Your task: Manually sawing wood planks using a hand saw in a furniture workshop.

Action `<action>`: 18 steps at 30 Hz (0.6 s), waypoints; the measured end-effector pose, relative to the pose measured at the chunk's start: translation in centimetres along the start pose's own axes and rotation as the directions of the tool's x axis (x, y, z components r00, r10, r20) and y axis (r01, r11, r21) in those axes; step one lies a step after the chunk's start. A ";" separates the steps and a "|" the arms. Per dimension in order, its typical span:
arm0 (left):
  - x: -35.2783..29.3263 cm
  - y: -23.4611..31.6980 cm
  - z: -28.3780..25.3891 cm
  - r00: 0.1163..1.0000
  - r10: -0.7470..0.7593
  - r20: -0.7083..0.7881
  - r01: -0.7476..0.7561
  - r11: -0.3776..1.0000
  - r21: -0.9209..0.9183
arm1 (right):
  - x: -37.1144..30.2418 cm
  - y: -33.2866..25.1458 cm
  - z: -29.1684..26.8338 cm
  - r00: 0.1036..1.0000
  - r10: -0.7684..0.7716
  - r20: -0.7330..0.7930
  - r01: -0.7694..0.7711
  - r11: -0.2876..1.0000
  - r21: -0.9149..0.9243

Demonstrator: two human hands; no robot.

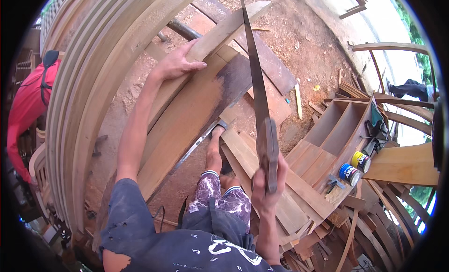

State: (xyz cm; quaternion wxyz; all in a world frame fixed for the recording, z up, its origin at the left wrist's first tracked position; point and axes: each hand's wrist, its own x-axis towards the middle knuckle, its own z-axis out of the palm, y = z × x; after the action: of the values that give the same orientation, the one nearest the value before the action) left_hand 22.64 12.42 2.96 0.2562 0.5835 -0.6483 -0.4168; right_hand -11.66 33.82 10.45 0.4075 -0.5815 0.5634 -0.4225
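My right hand (270, 190) is wrapped round the handle of a handsaw (258, 84), whose long dark blade points away from me. The blade's far part crosses a long, slightly curved wooden piece (229, 26) near its pointed far end; whether the teeth touch the wood, I cannot tell. With the thumb laid over its top, my left hand (180, 63) grips that piece a short way nearer to me. Beneath it is a wide wooden board (187, 108) with a dark stained far end.
Tall curved timbers (89, 108) stand close on my left; beyond them is a person in a red top (32, 103). To the right are loose planks (290, 192), an open-compartment wooden cabinet (322, 155), a blue can (349, 173) and a yellow can (360, 161). Sawdust and chips cover the ground.
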 end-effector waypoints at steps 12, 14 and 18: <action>-0.1 1.1 -0.2 0.998 -0.059 0.024 0.058 0.998 0.021 | 5.9 -0.3 2.9 0.984 -0.175 -0.010 0.173 0.978 -0.117; 0.2 0.2 -0.3 0.997 -0.032 0.066 0.034 0.999 -0.032 | -4.3 -0.2 -1.0 0.999 0.034 -0.001 -0.034 0.999 0.019; 0.2 1.1 -0.4 0.996 -0.033 0.078 0.032 0.999 0.021 | -6.8 -0.5 -2.6 0.993 0.120 0.010 -0.120 0.989 0.081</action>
State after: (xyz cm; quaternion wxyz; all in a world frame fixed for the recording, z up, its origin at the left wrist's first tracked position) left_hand 22.34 12.09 4.12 0.2181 0.5797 -0.6523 -0.4369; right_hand -14.07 40.67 11.50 0.4572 -0.5304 0.5785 -0.4183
